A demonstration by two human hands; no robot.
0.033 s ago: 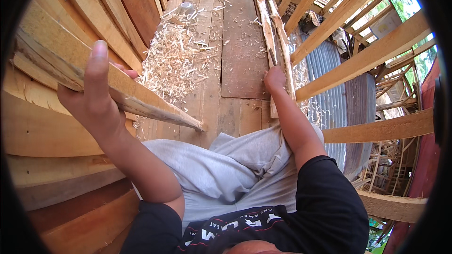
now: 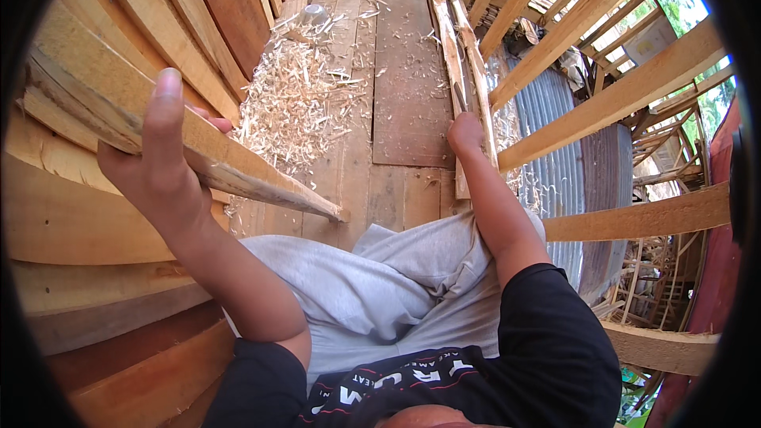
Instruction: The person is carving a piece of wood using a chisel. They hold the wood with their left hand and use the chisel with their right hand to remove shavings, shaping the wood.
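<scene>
My left hand point(image 2: 162, 158) is wrapped round a long wooden beam point(image 2: 238, 168), its thumb lying along the upper side. The beam slants from the upper left down to the floorboards in front of my lap. On the right, my right hand point(image 2: 465, 135) is closed like a fist around a tool, probably a knife; only its narrow dark blade point(image 2: 460, 98) shows, pointing away from me. The handle is hidden in my fingers. Right beside that hand, two long pale strips of wood point(image 2: 445, 24) lie lengthwise on the floor.
Curled wood shavings point(image 2: 293, 103) are heaped on the plank floor point(image 2: 404, 111), with a small clear cup point(image 2: 314, 14) at their far end. Planks point(image 2: 87, 222) line the left. Wooden railing slats point(image 2: 610, 103) stand along the right, with corrugated metal sheets point(image 2: 551, 143) beyond.
My right hand has shifted very slightly to the right. My left hand and the beam stay in place.
</scene>
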